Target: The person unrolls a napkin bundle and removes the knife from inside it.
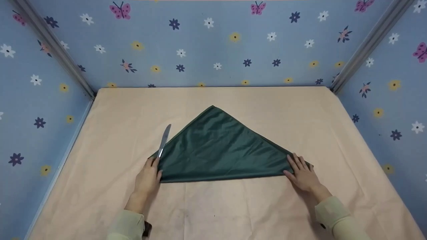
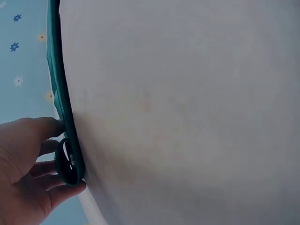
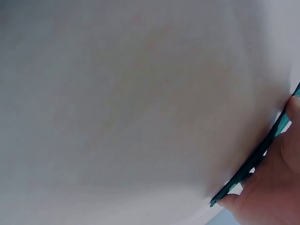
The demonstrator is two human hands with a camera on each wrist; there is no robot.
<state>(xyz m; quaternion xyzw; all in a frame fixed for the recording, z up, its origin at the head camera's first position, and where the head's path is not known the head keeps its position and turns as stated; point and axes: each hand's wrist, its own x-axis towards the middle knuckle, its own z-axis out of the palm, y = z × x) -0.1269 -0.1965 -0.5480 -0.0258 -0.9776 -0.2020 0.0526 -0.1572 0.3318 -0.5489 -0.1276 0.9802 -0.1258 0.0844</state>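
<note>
A dark green satin-like cloth (image 1: 223,146) lies folded into a wide triangle, its peak pointing away from me and its long edge nearest. A table knife (image 1: 163,141) slants along the cloth's left side, blade outward; its lower end is hidden at my left hand (image 1: 146,176). That hand holds the left corner, where the left wrist view shows the cloth edge (image 2: 61,89) bent into a small loop between thumb and fingers. On the right corner, my right hand (image 1: 303,175) rests with fingers spread and fairly straight, and the right wrist view shows the cloth (image 3: 253,159) under them.
A pale peach covering (image 1: 217,213) with light creases spreads over the table. Blue walls (image 1: 213,43) with flowers and butterflies rise behind and at both sides, with grey posts (image 1: 370,46) at the corners. Something small and dark (image 1: 147,229) sits at my left cuff.
</note>
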